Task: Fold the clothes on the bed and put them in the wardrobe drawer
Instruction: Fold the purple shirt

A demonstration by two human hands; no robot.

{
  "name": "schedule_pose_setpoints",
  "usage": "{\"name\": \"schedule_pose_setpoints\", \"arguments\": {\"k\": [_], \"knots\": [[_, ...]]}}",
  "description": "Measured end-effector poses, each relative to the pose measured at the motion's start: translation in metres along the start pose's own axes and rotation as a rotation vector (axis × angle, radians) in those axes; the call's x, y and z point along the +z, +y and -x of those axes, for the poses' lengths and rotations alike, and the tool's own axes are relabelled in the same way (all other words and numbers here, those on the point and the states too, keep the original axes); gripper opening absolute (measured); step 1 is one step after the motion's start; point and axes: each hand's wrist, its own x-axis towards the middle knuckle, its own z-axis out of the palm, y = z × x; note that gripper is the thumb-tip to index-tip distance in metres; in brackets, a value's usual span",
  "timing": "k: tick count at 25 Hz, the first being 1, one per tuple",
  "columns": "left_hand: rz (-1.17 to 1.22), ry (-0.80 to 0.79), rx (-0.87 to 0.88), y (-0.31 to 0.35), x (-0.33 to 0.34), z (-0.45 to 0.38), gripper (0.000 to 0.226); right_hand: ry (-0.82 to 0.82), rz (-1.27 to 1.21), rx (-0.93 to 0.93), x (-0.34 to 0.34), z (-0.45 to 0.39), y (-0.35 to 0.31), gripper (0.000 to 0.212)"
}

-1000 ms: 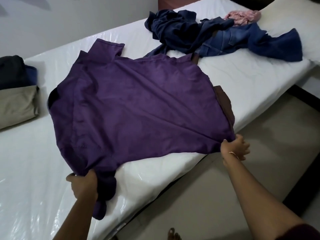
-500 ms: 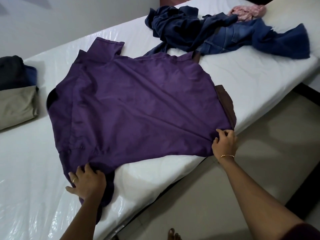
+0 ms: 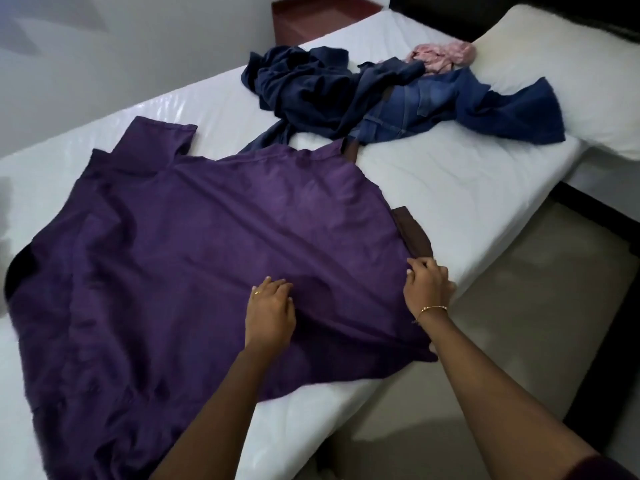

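Two hands lay on the purple shirt (image 3: 194, 258), which I saw spread flat across the near bed (image 3: 467, 188). Left hand (image 3: 270, 311) pressed mid-cloth, fingers loosely spread; right hand (image 3: 427, 287) at the right hem, fingers together, touching.

Pale wall (image 3: 104, 46), beige floor (image 3: 519, 323), reddish nightstand (image 3: 311, 19)

We are in a home bedroom: a white-sheeted bed (image 3: 450, 188), a pillow (image 3: 568, 88), and loose clothes (image 3: 381, 98) heaped on it.
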Motion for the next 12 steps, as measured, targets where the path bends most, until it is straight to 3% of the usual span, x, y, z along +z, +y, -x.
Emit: {"name": "schedule_pose_setpoints", "arguments": {"k": [5,7,12], "knots": [[0.102,-0.064,0.191,0.049,0.032,-0.108,0.023,-0.081,0.099,-0.092,0.000,-0.060,-0.002,0.034],[0.101,-0.114,0.220,0.065,0.043,-0.148,0.026,-0.098,0.025,-0.103,0.000,-0.078,0.002,0.027],[-0.071,-0.399,0.351,0.100,0.069,-0.226,0.047,0.000,-0.168,-0.037,-0.005,-0.097,0.008,0.017]]}}
